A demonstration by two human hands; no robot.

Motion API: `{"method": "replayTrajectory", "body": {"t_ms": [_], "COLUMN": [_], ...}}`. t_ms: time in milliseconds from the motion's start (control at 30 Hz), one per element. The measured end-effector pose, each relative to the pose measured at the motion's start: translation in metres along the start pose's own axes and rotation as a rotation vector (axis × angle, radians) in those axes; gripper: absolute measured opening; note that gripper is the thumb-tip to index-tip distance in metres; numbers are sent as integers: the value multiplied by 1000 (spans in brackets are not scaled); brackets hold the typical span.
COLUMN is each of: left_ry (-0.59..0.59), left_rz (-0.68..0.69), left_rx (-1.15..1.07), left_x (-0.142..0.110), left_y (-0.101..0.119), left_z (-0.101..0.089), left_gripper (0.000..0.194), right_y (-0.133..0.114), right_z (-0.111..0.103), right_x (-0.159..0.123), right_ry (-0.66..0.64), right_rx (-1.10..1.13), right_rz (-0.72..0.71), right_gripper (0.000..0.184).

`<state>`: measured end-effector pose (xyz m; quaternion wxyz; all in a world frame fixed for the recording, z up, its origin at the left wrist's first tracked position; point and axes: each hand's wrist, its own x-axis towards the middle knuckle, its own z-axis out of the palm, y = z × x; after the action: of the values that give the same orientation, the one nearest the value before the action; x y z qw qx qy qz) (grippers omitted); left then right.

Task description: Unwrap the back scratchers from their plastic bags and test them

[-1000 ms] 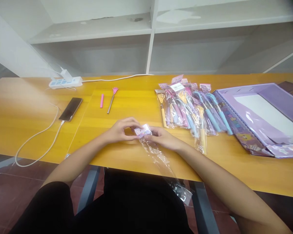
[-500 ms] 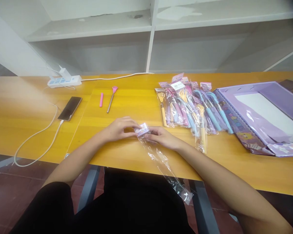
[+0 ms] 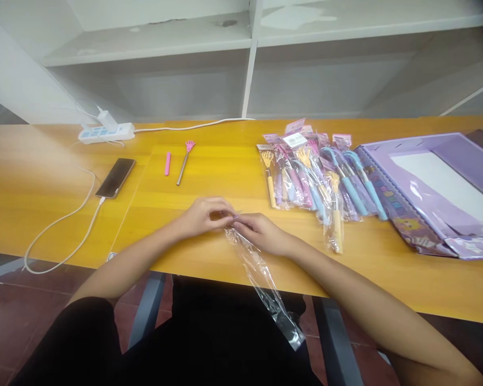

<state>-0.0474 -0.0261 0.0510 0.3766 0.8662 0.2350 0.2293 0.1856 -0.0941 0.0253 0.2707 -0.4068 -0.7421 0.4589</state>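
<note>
Near the counter's (image 3: 225, 257) front edge, the left hand (image 3: 203, 215) and right hand (image 3: 261, 234) meet, fingers pinching the clear sleeve's (image 3: 261, 276) top; it hangs over the edge. Packaged scratchers (image 3: 309, 179) lie beside an open purple box (image 3: 426, 187) toward the right edge.

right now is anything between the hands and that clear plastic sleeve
Nothing visible. The left hand and right hand both pinch the top end of the clear plastic sleeve, which trails off the table edge toward the person.
</note>
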Motion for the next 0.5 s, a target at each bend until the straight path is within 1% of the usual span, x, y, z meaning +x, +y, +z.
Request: {"method": "replayTrajectory", "body": {"t_ms": [100,167,267,500], "left_ry": [-71,-95,-105,-104], "left_rz": [-37,-43,-40,-39], "left_rx": [-141,-180,-186,-179], "left_x": [0,1,1,2], "left_y": [-6,-9,-9,-3], "left_z": [-3,-5,-6,-7], "left_gripper": [20,20,19,15], "right_y": [-3,-5,-5,-1], "right_z": [-1,-2,-2,0], "right_x": [-1,-2,-4,-5], "right_ry": [-19,-45,-78,-74], "right_rx": [-32,-18,-23,-46], "right_rz": [-44,-86,-129,-172], "right_gripper": [35,34,34,31]}}
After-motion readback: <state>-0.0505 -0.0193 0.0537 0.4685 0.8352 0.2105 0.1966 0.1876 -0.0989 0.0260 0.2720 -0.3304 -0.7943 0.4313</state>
